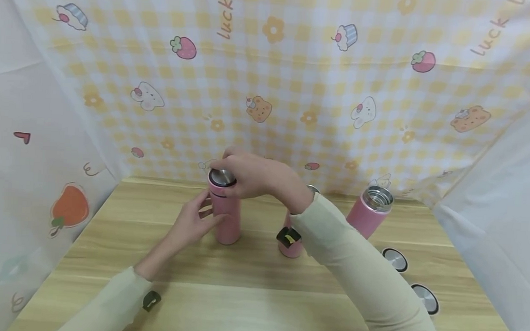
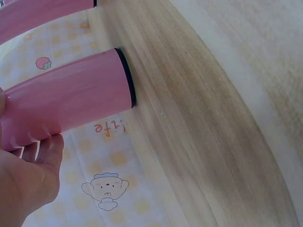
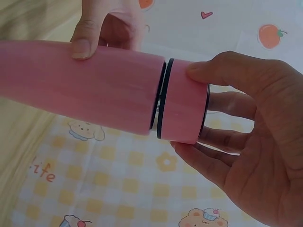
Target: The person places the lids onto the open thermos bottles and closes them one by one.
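Observation:
A pink thermos flask (image 1: pixel 228 227) stands upright on the wooden table, left of centre. My left hand (image 1: pixel 193 220) grips its body from the left side, thumb in front and fingers behind. At the top, my right hand (image 1: pixel 255 176) holds the flask's lid (image 3: pixel 182 106), a short pink ring with a steel top and black rims, between thumb and fingers. In the right wrist view a narrow gap shows between lid and flask body (image 3: pixel 90 85). The left wrist view shows the flask's dark base rim against the table.
To the right, partly behind my right arm, stands a second pink flask (image 1: pixel 290 250). Further right is a third pink flask (image 1: pixel 364 218) with its steel mouth uncovered. Two steel-topped lids (image 1: pixel 395 260) lie on the table (image 1: pixel 257 305) at right. A patterned cloth (image 1: pixel 287 86) hangs behind.

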`<state>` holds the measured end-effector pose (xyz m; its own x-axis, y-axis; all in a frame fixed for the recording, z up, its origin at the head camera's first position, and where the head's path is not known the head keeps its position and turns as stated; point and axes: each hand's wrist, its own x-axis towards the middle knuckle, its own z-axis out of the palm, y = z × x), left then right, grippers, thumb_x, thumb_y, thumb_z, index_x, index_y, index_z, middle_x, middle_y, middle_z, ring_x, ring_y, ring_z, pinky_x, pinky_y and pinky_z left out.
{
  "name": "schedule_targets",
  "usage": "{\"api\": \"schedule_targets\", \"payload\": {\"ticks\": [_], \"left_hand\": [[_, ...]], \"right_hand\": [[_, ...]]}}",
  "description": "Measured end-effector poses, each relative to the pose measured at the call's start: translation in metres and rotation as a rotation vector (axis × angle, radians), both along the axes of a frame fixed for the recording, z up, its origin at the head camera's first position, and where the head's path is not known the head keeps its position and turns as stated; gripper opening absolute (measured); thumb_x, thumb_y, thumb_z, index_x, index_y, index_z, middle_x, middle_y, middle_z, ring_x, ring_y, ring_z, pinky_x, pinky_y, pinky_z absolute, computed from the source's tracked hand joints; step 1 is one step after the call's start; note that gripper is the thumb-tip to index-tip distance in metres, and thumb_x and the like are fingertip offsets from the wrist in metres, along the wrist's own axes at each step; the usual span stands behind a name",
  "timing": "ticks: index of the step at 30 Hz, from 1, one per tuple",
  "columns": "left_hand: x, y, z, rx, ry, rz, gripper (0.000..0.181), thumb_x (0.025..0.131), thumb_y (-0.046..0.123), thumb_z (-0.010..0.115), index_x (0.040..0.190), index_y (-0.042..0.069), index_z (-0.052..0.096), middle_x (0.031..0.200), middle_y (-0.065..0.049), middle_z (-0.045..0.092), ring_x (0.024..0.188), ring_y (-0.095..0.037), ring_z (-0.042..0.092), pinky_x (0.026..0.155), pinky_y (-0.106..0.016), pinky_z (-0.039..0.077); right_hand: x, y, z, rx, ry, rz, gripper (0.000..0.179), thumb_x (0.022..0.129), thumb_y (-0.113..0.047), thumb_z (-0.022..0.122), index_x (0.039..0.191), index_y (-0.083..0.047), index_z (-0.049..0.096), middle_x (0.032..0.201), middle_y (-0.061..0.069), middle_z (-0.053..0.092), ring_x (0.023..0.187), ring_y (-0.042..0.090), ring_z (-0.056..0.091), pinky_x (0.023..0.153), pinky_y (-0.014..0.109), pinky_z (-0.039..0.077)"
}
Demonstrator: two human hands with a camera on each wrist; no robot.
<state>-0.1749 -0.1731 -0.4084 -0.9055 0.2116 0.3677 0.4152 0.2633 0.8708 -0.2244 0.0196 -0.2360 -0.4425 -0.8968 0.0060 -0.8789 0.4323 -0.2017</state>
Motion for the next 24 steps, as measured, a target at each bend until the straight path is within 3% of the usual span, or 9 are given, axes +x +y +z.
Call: {"api": "schedule_targets", "payload": {"ticks": [10,24], "left_hand": [[0.0019,-0.0028,-0.0003,-0.016,-0.023,0.007,0.065,0.089,0.007,0.080,0.147,0.011,0.049,0.141,-0.013,0.055,0.123,-0.034,0.057,0.096,-0.038,0.053],[0.0003,0.0009,-0.0004,0.011,-0.027,0.007,0.064,0.088,0.006,0.081,0.144,0.007,0.051,0.138,-0.016,0.056,0.122,-0.036,0.057,0.096,-0.040,0.052]], "right_hand": [[0.0030,-0.0034,-0.0011,0.007,0.014,-0.012,0.033,0.098,-0.023,0.069,0.128,-0.012,0.064,0.110,0.008,0.054,0.096,0.017,0.051,0.075,0.022,0.047],[0.0026,-0.0018,0.0009,0.041,0.008,-0.047,0.027,0.098,-0.026,0.069,0.122,-0.014,0.065,0.105,0.005,0.054,0.093,0.016,0.050,0.071,0.023,0.046]]}}
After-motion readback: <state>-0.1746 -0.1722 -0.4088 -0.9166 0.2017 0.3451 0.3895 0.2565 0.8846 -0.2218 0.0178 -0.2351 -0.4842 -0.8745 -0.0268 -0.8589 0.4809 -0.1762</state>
